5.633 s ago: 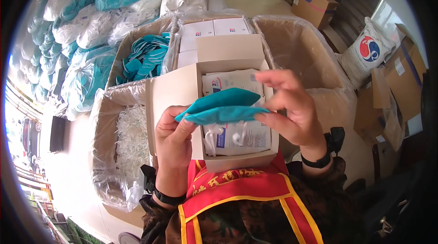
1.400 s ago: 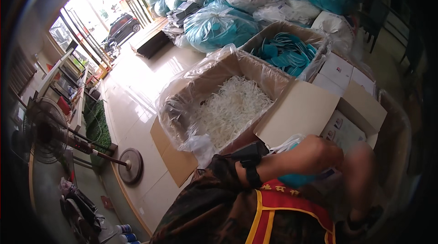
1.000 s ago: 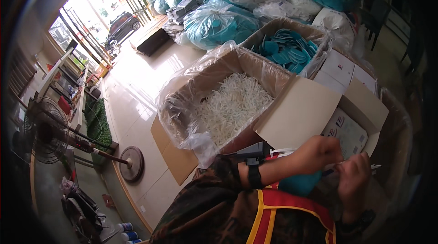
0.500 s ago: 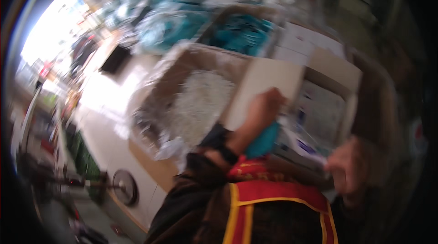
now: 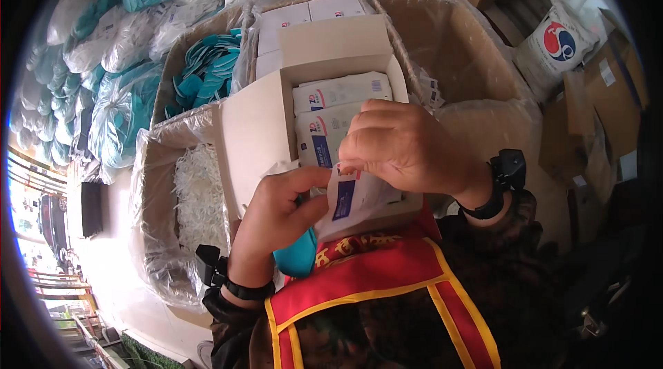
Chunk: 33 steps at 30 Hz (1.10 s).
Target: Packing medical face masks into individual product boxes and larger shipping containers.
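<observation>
My right hand (image 5: 407,144) pinches the upper edge of a white printed plastic bag (image 5: 351,202) over the near part of an open white carton (image 5: 248,144). My left hand (image 5: 280,210) is closed beside the bag, its fingertips at the bag's edge. A flat teal piece (image 5: 297,255) hangs below the left palm, held in that hand; part of it is hidden by the fingers. Inside the carton lie similar white printed packets (image 5: 338,93).
A plastic-lined box (image 5: 148,196) of white shreds stands left; another holds teal pieces (image 5: 207,69). White cartons (image 5: 335,6) are stacked behind. A brown lined box (image 5: 449,37) and a white sack (image 5: 556,44) are at right. Filled bags (image 5: 121,107) pile up far left.
My hands have come together over the carton's near part, the right bringing the plastic bag to the left. The view has turned and sharpened.
</observation>
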Available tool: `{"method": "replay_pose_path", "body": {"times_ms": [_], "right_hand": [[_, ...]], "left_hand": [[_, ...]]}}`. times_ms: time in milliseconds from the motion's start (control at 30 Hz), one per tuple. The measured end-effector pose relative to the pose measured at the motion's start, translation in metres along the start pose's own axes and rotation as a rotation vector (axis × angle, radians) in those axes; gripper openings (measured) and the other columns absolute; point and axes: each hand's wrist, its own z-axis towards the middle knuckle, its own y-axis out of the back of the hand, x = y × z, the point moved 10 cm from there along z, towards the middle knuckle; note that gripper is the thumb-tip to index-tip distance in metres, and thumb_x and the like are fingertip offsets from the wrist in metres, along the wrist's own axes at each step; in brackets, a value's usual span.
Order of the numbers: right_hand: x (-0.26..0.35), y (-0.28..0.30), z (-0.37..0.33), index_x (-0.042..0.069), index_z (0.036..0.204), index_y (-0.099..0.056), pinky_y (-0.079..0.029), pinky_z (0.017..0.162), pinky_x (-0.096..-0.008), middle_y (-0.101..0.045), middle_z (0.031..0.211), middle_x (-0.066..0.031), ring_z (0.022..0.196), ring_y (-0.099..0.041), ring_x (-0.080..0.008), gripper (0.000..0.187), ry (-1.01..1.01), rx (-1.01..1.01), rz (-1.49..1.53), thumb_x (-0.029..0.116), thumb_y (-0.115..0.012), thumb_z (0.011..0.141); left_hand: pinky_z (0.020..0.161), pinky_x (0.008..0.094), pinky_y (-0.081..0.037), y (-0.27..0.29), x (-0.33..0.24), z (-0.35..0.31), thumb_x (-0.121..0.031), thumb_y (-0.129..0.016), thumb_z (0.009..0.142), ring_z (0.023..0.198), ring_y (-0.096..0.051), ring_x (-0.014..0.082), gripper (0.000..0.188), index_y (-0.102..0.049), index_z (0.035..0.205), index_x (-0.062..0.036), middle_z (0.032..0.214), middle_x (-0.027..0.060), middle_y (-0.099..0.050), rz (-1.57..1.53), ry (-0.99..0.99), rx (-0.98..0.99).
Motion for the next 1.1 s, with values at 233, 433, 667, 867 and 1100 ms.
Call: {"method": "replay_pose_path", "body": {"times_ms": [233, 433, 667, 867, 1100], "right_hand": [[0.017, -0.016, -0.004, 0.009, 0.076, -0.054, -0.049, 0.069, -0.0348, -0.05, 0.076, -0.0064, 0.074, -0.055, -0.0249, 0.012, 0.064, -0.014, -0.13, 0.012, -0.065, 0.075], [0.023, -0.021, -0.005, 0.009, 0.08, -0.056, -0.049, 0.072, -0.034, -0.051, 0.08, -0.0059, 0.076, -0.055, -0.0252, 0.009, 0.075, -0.051, -0.043, 0.013, -0.063, 0.075], [0.031, -0.039, -0.006, 0.01, 0.084, -0.058, -0.049, 0.073, -0.033, -0.052, 0.084, -0.0049, 0.08, -0.054, -0.0232, 0.011, 0.084, -0.021, -0.104, 0.014, -0.062, 0.074], [0.036, -0.042, -0.007, 0.005, 0.089, -0.062, -0.048, 0.068, -0.0312, -0.052, 0.085, -0.0063, 0.077, -0.054, -0.0232, 0.019, 0.103, -0.065, -0.111, 0.006, -0.069, 0.072], [0.028, -0.041, -0.008, 0.005, 0.096, -0.063, -0.049, 0.072, -0.0324, -0.056, 0.091, -0.0072, 0.082, -0.056, -0.0248, 0.025, 0.024, -0.077, 0.062, 0.012, -0.076, 0.075]], "left_hand": [[0.058, 0.0241, -0.044, -0.014, 0.003, -0.002, 0.004, -0.06, 0.076, 0.065, -0.053, 0.0073, 0.038, -0.063, 0.114, 0.0019, 0.074, 0.002, -0.062, -0.145, 0.079, 0.248], [0.067, 0.0243, -0.048, -0.013, 0.022, -0.012, 0.004, -0.061, 0.075, 0.078, -0.059, 0.0089, 0.04, -0.064, 0.114, 0.0003, 0.084, 0.0031, -0.065, -0.255, 0.123, 0.225], [0.081, 0.0313, -0.051, -0.023, 0.031, -0.015, 0.003, -0.065, 0.066, 0.09, -0.064, 0.015, 0.04, -0.063, 0.106, -0.0009, 0.092, 0.0112, -0.07, -0.183, 0.073, 0.221], [0.079, 0.0305, -0.051, -0.023, 0.02, -0.016, -0.002, -0.071, 0.07, 0.088, -0.063, 0.0122, 0.035, -0.064, 0.104, -0.0005, 0.091, 0.0104, -0.07, -0.103, 0.004, 0.162], [0.077, 0.0287, -0.051, -0.023, 0.035, -0.018, -0.006, -0.076, 0.072, 0.088, -0.063, 0.0105, 0.028, -0.067, 0.098, 0.0005, 0.092, 0.0091, -0.07, -0.147, 0.06, 0.029]]}}
